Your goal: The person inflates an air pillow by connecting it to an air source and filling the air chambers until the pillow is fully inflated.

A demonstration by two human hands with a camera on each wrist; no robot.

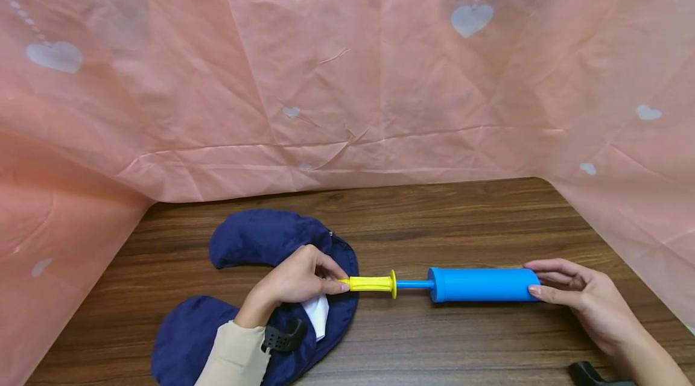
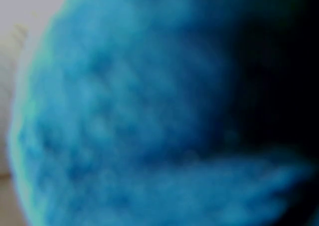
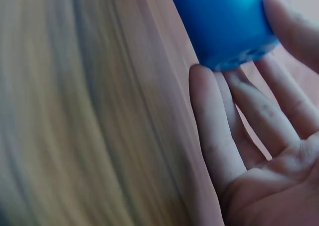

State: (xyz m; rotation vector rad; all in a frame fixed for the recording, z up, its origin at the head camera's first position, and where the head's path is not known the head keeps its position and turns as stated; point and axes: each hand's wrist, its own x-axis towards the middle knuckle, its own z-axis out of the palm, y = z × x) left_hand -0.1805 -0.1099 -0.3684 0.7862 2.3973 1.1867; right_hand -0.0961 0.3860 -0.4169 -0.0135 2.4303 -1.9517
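Note:
A hand pump lies level across the head view, with a blue barrel (image 1: 485,284), a thin blue rod (image 1: 415,284) and a yellow flanged end piece (image 1: 371,283). My left hand (image 1: 301,274) pinches the tip of the yellow piece between thumb and fingers. At the other end, my right hand (image 1: 589,295) holds the barrel's far end by thumb and fingertips; the right wrist view shows that end face (image 3: 239,59) up close. Beneath my left hand is a navy U-shaped neck pillow (image 1: 266,232), with a white tag (image 1: 317,316) on it. The left wrist view is filled by blurred blue fabric (image 2: 109,96).
The wooden table (image 1: 434,217) carries everything. Pink sheeting (image 1: 347,72) with pale hearts hangs behind the table and along both sides. A black wrist strap (image 1: 285,335) sits on the left forearm, close over the pillow.

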